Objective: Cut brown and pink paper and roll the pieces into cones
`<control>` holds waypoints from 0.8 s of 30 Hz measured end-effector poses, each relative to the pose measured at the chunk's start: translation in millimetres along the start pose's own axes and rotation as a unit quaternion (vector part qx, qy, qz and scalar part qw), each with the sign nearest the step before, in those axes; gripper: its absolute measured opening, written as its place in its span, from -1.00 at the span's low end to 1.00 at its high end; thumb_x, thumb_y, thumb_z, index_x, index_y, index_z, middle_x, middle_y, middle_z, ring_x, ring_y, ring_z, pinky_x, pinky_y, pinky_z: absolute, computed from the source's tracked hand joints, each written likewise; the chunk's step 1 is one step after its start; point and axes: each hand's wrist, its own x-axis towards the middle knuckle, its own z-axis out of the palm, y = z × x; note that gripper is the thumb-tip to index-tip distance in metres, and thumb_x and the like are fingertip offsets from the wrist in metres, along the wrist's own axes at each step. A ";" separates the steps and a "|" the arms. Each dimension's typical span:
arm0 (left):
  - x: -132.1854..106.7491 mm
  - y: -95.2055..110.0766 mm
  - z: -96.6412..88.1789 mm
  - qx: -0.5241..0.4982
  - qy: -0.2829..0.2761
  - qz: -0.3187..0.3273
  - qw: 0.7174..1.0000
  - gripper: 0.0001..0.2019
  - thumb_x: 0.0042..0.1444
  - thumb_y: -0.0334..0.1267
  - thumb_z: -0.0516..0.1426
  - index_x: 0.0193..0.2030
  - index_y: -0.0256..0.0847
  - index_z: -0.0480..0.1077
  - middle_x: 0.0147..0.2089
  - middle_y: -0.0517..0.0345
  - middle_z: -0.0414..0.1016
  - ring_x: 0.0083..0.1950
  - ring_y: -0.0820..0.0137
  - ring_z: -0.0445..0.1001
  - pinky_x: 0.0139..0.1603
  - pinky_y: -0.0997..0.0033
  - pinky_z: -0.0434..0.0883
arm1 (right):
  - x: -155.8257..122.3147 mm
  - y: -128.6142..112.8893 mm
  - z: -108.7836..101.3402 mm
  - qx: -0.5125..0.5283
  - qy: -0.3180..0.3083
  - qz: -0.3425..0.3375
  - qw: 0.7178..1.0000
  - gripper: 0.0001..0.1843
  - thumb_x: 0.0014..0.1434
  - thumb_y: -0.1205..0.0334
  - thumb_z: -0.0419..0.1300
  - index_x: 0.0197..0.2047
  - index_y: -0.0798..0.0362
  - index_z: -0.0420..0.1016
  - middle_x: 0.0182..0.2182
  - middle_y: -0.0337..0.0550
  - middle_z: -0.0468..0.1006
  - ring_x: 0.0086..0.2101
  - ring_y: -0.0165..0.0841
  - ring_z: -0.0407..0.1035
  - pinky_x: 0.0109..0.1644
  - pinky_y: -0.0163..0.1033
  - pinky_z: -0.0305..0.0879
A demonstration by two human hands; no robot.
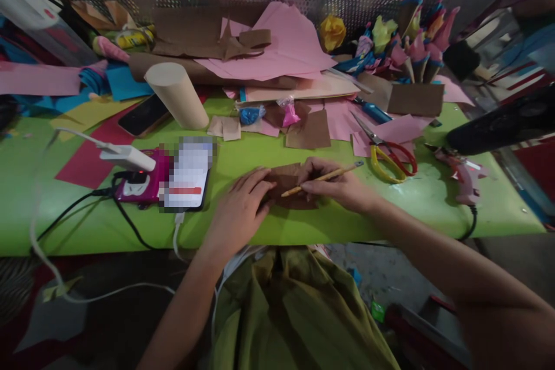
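A small piece of brown paper (288, 178) lies on the green tabletop in front of me. My left hand (245, 202) rests flat at its left edge, fingers stretched out and the fingertips touching the paper. Between the thumb and fingers of my right hand (332, 185) is a yellow pencil (325, 176). The pencil slants, its point low over the paper toward the left; whether the point touches cannot be made out. Scissors (385, 156) with red and yellow handles lie open to the right of my right hand.
A lit phone (188, 176) and a magenta power strip (150, 185) with cables sit on the left. A cardboard tube (177, 95) stands behind them. Pink paper sheets (277, 40) pile at the back. A glue gun (466, 176) lies right, near a dark cylinder (498, 121).
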 end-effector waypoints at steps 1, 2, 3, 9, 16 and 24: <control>0.1 0.0 0.1 -0.001 -0.001 0.000 1.000 -0.74 0.31 -0.36 0.10 0.12 -0.18 0.40 0.35 -0.07 0.38 0.39 0.14 0.33 0.36 -0.01 0.35 | 1.9 -1.8 -0.3 0.014 0.013 -0.003 1.000 -0.79 0.13 0.13 0.34 -0.31 0.07 0.46 -0.47 -0.24 0.52 -0.48 -0.42 0.38 -0.42 -0.32 0.29; 0.3 0.1 0.3 -0.001 -0.002 0.000 1.000 -0.73 0.31 -0.36 0.10 0.12 -0.18 0.40 0.35 -0.07 0.38 0.38 0.13 0.33 0.36 -0.02 0.35 | 4.0 -3.9 -0.3 0.025 0.026 -0.010 0.999 -0.79 0.12 0.12 0.35 -0.31 0.07 0.47 -0.46 -0.22 0.53 -0.46 -0.41 0.41 -0.40 -0.31 0.32; 0.5 0.3 0.4 -0.002 -0.003 0.000 1.000 -0.73 0.31 -0.35 0.10 0.13 -0.19 0.40 0.35 -0.08 0.37 0.39 0.13 0.33 0.36 -0.03 0.35 | 6.3 -5.9 -0.1 0.033 0.040 -0.017 0.998 -0.79 0.10 0.12 0.35 -0.31 0.07 0.48 -0.45 -0.21 0.54 -0.44 -0.40 0.42 -0.38 -0.30 0.33; 0.7 1.6 -2.2 0.010 0.002 0.004 1.000 -0.74 0.33 -0.33 0.08 0.11 -0.23 0.43 0.30 -0.11 0.41 0.38 0.10 0.33 0.34 -0.03 0.36 | 15.0 -5.4 10.0 0.075 0.088 -0.040 0.992 -0.76 -0.04 0.18 0.41 -0.36 0.06 0.46 -0.49 -0.26 0.52 -0.49 -0.43 0.41 -0.43 -0.32 0.29; -2.8 -5.2 -10.6 0.032 -0.018 0.019 0.999 -0.66 0.32 -0.35 0.10 0.21 -0.16 0.38 0.32 0.00 0.45 0.33 0.14 0.38 0.33 -0.02 0.32 | 2.5 6.9 17.4 -0.022 0.082 -0.008 0.996 -0.77 0.01 0.14 0.36 -0.43 0.04 0.40 -0.59 -0.30 0.46 -0.62 -0.48 0.24 -0.58 -0.37 0.10; -4.9 -11.2 -8.7 0.007 -0.005 0.021 1.000 -0.78 0.36 -0.31 0.06 0.09 -0.16 0.42 0.33 0.04 0.44 0.36 0.19 0.37 0.33 0.02 0.30 | -2.2 6.1 17.8 -0.056 0.052 -0.019 0.997 -0.77 0.03 0.12 0.33 -0.45 0.05 0.40 -0.53 -0.26 0.46 -0.54 -0.46 0.25 -0.50 -0.35 0.13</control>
